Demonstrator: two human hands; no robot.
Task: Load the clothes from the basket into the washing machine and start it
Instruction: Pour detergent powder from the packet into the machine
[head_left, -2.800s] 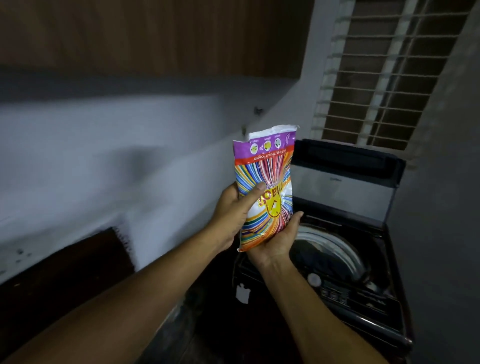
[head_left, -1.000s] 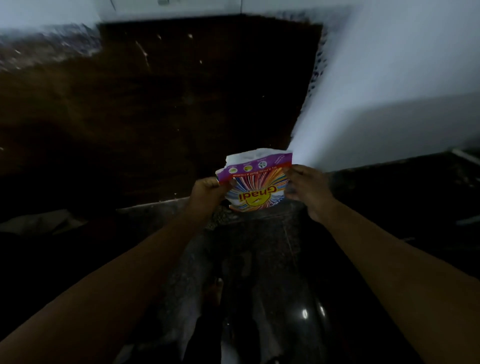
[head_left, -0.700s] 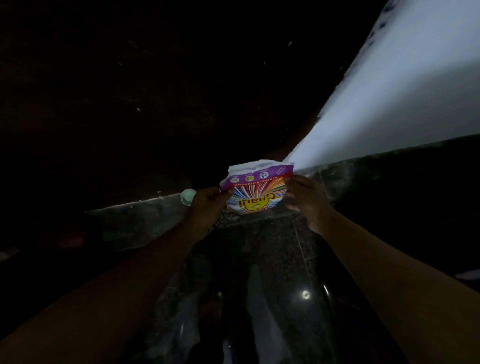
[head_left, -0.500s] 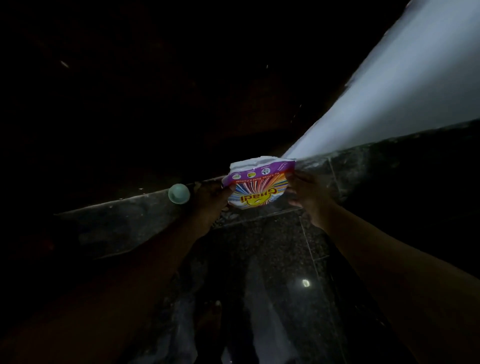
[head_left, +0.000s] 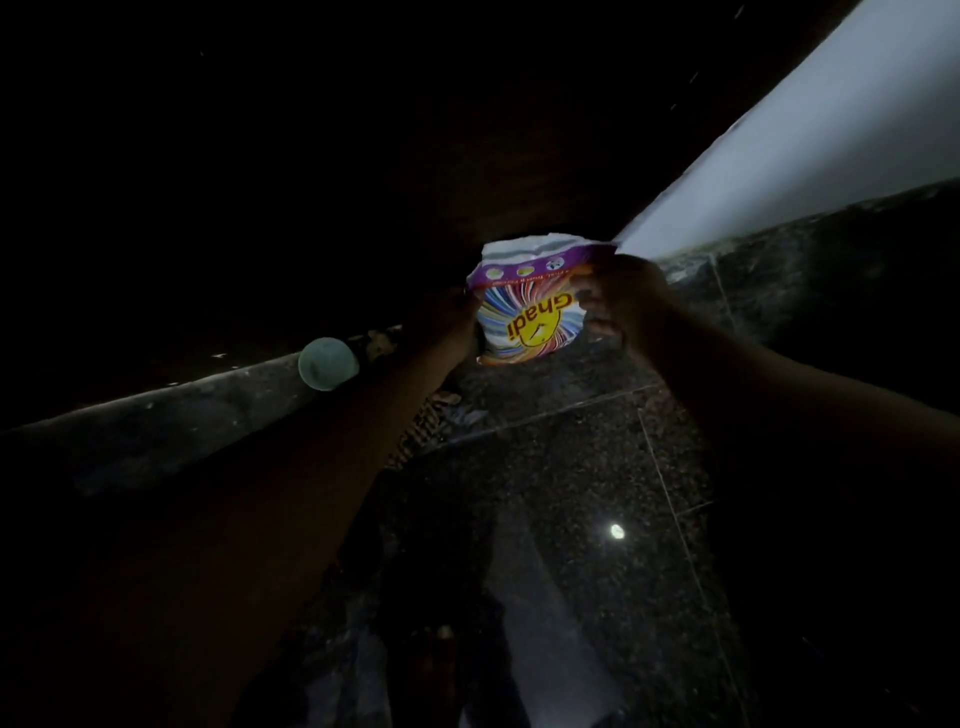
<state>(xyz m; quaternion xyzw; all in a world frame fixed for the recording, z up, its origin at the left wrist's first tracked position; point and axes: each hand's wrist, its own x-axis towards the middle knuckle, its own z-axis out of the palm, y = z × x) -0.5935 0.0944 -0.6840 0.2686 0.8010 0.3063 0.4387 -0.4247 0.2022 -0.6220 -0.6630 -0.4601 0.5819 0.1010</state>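
A striped, multicoloured detergent packet (head_left: 524, 317) with a purple band and a torn white top is held low over a dark floor. My left hand (head_left: 447, 319) grips its left edge and my right hand (head_left: 621, 301) grips its upper right corner. The packet's yellow lettering faces me upside down. Neither the washing machine nor the clothes basket is in view.
A small pale green round object (head_left: 327, 364) lies on the dark ledge (head_left: 171, 415) left of my left forearm. Speckled dark floor tiles (head_left: 545, 493) spread below. A white wall (head_left: 810, 145) rises at the upper right. Everything at the upper left is black.
The view swung from the washing machine down to the floor. Both hands have kept hold of the packet and brought it low; the green round object has come into view at the left.
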